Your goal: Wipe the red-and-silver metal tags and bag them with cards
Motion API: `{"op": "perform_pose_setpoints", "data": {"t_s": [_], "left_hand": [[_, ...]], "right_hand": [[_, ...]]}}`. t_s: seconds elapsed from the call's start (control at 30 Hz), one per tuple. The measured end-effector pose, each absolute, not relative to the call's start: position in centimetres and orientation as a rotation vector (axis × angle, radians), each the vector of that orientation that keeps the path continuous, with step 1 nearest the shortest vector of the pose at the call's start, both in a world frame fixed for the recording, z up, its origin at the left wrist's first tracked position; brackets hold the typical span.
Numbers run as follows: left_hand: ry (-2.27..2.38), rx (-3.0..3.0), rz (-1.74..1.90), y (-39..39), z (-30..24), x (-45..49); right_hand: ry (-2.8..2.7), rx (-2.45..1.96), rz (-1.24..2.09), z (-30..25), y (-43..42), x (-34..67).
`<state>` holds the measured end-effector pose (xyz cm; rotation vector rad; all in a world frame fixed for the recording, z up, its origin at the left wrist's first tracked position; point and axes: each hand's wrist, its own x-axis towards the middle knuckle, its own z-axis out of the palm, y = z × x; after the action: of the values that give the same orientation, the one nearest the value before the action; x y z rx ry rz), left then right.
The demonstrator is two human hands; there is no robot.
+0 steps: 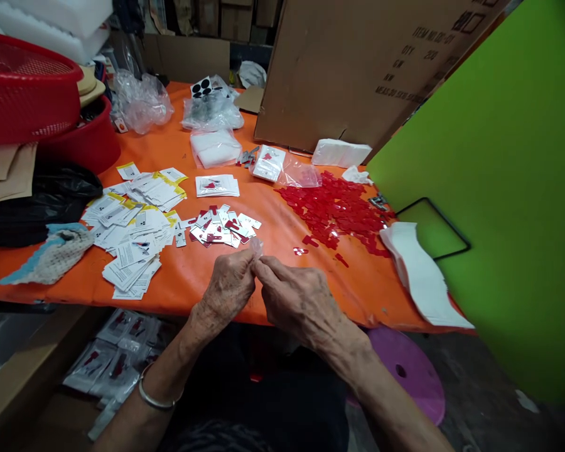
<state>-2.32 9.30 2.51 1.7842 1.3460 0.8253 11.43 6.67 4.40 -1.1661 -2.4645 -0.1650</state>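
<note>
At the table's front edge my left hand point(228, 284) and my right hand point(297, 300) meet, fingertips pinched together. Both grip a small clear plastic bag point(257, 245); only its crumpled upper end shows above the fingers, so its contents are hidden. Just beyond the hands lies a pile of small silvery-white plates point(223, 227), some with red pieces on them. A heap of flat red plastic pieces point(334, 210) spreads to the right. Printed cards point(144, 242) with yellow edges are piled to the left. Behind the plates rests a stack of white packets point(216, 186) with a red piece on top.
A large cardboard box point(339, 75) stands at the back, beside a green panel point(489, 188) on the right. White sheets point(419, 276) overhang the right edge. Red baskets point(28, 88) crowd the left. Below, an open carton point(28, 376) holds filled bags point(103, 358); a purple stool point(405, 370) stands right.
</note>
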Motion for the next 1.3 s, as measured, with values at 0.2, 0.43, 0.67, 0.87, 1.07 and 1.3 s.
{"op": "perform_pose_setpoints", "data": {"t_s": [0.2, 0.43, 0.67, 0.87, 1.07, 1.3], "left_hand": [[1.478, 2.022, 1.002, 8.8, 0.7, -1.7], [1.469, 2.514, 1.437, 7.3, -2.8, -0.4], [1.338, 2.474, 1.645, 6.8, -2.9, 0.1], [1.308, 1.903, 1.571, 5.7, -3.9, 1.0], [0.980, 0.423, 1.124, 5.9, -0.3, -0.7], [0.658, -0.140, 1.064, 8.8, 1.8, -2.7]], "right_hand": [[-2.343, -1.513, 0.349, 5.0, 5.9, 11.5], [-1.215, -1.496, 1.466, 5.3, 4.6, 10.3], [-0.962, -1.481, 1.363, 4.0, 4.4, 8.8], [-0.868, -1.564, 1.001, 1.5, 5.7, 9.1], [-1.325, -1.560, 0.360, 1.3, 5.2, 9.4], [-1.938, -1.091, -0.051, 0.1, 4.3, 8.1]]}}
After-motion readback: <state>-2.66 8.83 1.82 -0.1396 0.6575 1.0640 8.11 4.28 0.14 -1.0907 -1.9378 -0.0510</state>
